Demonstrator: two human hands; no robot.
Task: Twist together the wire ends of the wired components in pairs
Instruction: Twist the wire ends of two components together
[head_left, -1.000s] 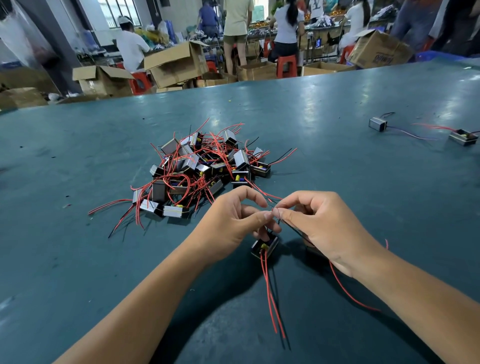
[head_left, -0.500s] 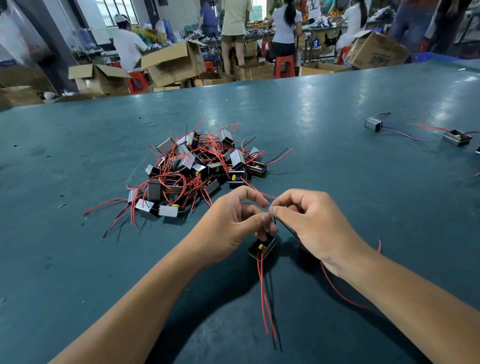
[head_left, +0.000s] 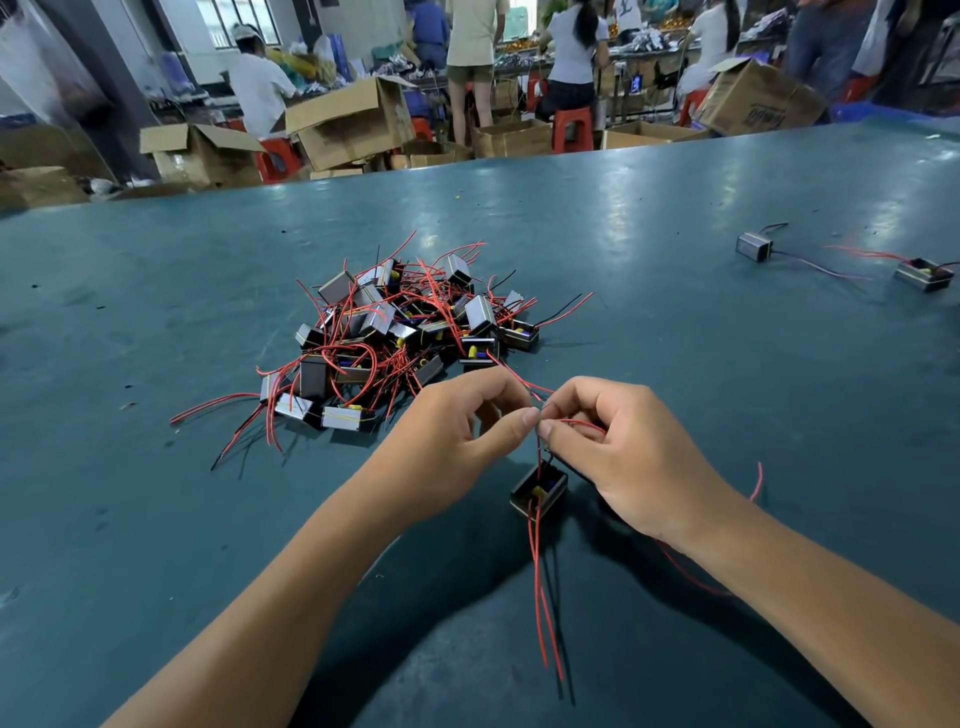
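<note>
Teal table (head_left: 675, 218) fronts cardboard boxes (head_left: 343, 122), stools (head_left: 571, 127).

We see two bare forearms, no sleeves in view | our left hand (head_left: 447, 441) and right hand (head_left: 631, 457): no gloves, rings, watch or bands | fingernails short and unpainted | no markings showing anywhere

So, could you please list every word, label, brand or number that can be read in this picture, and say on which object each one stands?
No text can be read with certainty.
Cardboard box beyond the table's far right edge: dark print on its side, too blurred to read.
Back of a white shirt in the background: a dark mark, perhaps letters, not legible.
Pile of wired components, and the component below the hands: no legible markings.
</note>
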